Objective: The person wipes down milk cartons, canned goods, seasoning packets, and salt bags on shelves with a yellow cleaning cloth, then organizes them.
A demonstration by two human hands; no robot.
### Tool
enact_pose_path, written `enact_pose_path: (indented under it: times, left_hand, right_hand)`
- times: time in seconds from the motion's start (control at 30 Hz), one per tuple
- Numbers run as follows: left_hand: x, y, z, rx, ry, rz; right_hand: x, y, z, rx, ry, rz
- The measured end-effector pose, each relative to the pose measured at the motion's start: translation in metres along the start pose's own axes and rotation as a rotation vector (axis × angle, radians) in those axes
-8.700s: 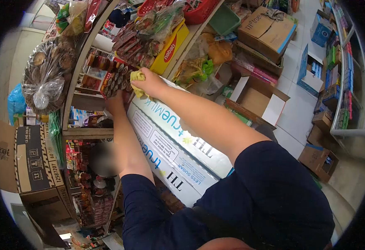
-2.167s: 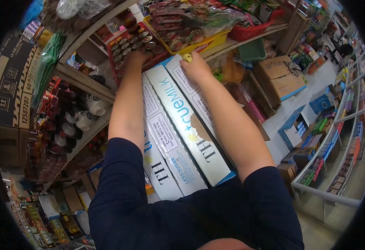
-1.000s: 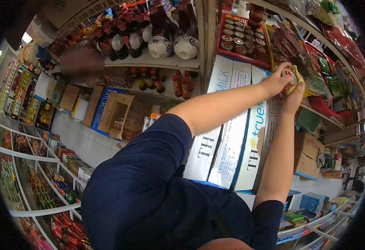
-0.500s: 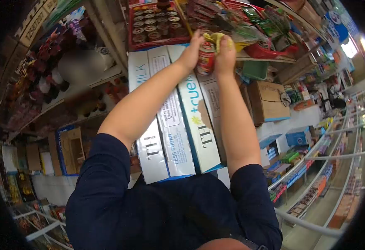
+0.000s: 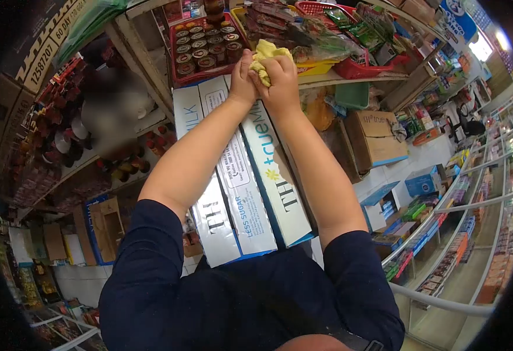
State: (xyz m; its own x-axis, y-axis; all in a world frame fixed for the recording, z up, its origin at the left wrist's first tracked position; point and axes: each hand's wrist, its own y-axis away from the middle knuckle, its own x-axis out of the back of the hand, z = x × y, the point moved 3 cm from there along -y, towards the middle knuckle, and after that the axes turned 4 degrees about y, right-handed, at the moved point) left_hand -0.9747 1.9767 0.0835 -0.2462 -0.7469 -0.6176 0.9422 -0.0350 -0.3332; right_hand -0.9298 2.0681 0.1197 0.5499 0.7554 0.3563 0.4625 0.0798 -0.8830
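Observation:
Just above the far end of the milk cartons, my two hands are pressed close together. My right hand (image 5: 282,88) is closed on a crumpled yellow cloth (image 5: 273,54), which bulges out past the fingers. Against it, my left hand (image 5: 243,82) is curled with its thumb side up; what it holds is covered by the cloth and the right hand. The red can seen earlier is hidden from view. Beneath my forearms lie white milk cartons (image 5: 247,210) with blue and black lettering.
A red crate of lidded jars (image 5: 201,50) stands beyond my left hand. Beyond my right are a yellow basket (image 5: 318,69) and a red basket (image 5: 359,69) of packets. A wooden post (image 5: 142,64) rises at left; a brown carton (image 5: 382,137) stands at right.
Both hands have moved left and slightly nearer, and closed in together. The red can, visible between them before, is now out of sight. The yellow cloth shows more fully.

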Motion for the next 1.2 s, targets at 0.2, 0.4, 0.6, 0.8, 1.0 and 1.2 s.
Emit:
enact_pose_path:
  times: [0.2,0.4,0.6,0.8,1.0,1.2]
  left_hand:
    - [-0.007,0.008,0.001,0.002,-0.159,0.073]
    - [-0.010,0.011,0.007,-0.167,-0.577,-0.005]
    - [-0.006,0.008,0.001,0.023,-0.104,0.227]
    - [-0.013,0.003,0.019,0.089,0.092,0.363]
    - [-0.018,0.003,0.012,0.218,0.004,0.060]
    - [-0.023,0.005,0.010,0.062,-0.385,-0.099]
  right_hand:
    - [0.002,0.001,0.008,-0.106,-0.063,0.036]
    - [0.013,-0.006,0.014,-0.280,-0.181,0.060]
    - [0.000,0.003,0.014,-0.281,-0.298,0.132]
    - [-0.019,0.021,0.020,-0.301,-0.254,-0.177]
    - [-0.007,0.020,0.031,-0.486,-0.308,0.019]
    - [0.007,0.018,0.050,-0.789,-0.418,0.207]
